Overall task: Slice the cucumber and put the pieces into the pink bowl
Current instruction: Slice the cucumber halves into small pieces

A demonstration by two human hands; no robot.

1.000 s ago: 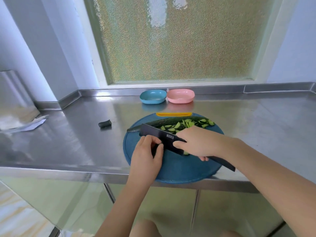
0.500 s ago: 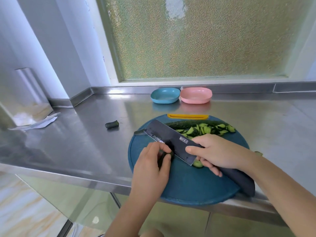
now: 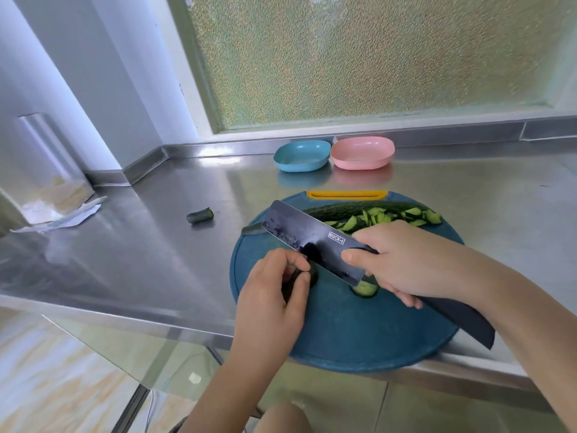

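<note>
Pinched a dark cucumber stub [image 3: 309,277] on the blue board [image 3: 359,335] with the left hand [image 3: 271,296], fingers [image 3: 296,264] curled. Gripped the black knife [image 3: 312,240] in the right hand [image 3: 409,260], blade just beside the stub. Had cut pieces [image 3: 376,218] heaped at the board's far edge, short of the pink bowl [image 3: 362,153] on the table [image 3: 156,245].

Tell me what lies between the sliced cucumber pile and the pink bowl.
The uncut cucumber length and, behind it, the yellow handle strip of the cutting board lie between the slices and the pink bowl; both are low. Past them is counter; the blue bowl sits aside.
</note>
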